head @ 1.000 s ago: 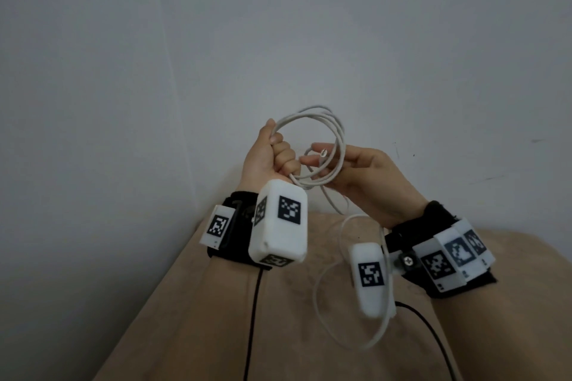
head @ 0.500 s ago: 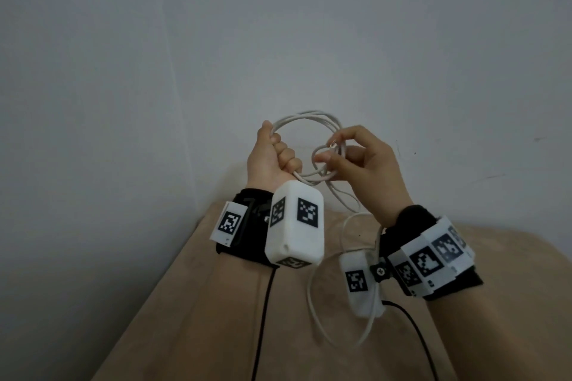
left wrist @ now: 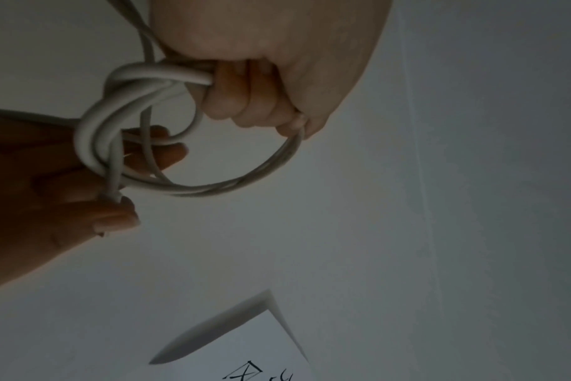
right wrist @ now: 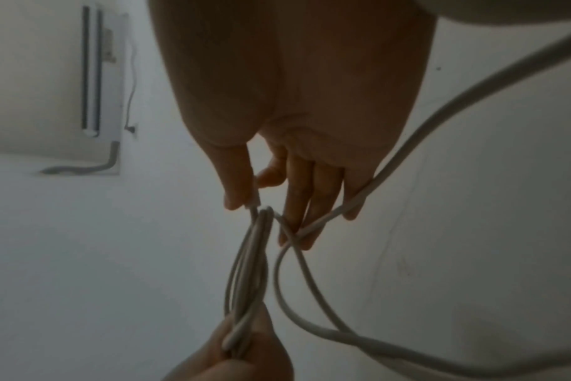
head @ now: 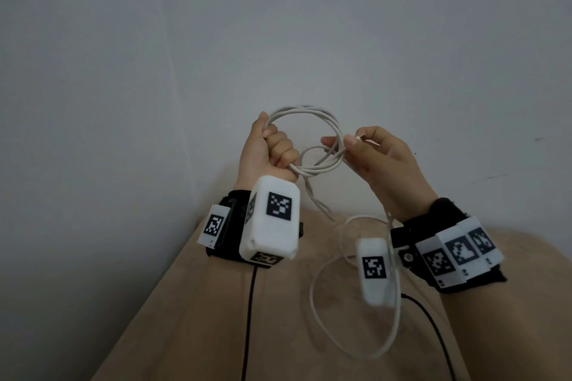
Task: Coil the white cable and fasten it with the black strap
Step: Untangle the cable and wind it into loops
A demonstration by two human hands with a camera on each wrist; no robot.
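Note:
The white cable (head: 305,109) is wound into a few loops held up in front of the wall. My left hand (head: 278,148) grips the loops in a fist at their left side; the left wrist view shows the same fist (left wrist: 254,103) round the coil (left wrist: 219,189). My right hand (head: 349,141) pinches the cable's end between thumb and forefinger just right of the coil. A small turn of cable (head: 312,151) crosses the loops between the hands. The rest of the cable (head: 315,303) hangs in a long slack loop below. No black strap is visible in any view.
A tan padded surface (head: 185,318) lies below my forearms, against a grey wall corner (head: 173,71). Thin black leads (head: 249,318) run down from the wrist cameras. A sheet of paper (left wrist: 254,345) and a wall unit (right wrist: 95,77) show in the wrist views.
My right hand took the cable's end in a pinch at the coil, then drew it to the right, leaving a small turn across the loops. The left hand kept its grip.

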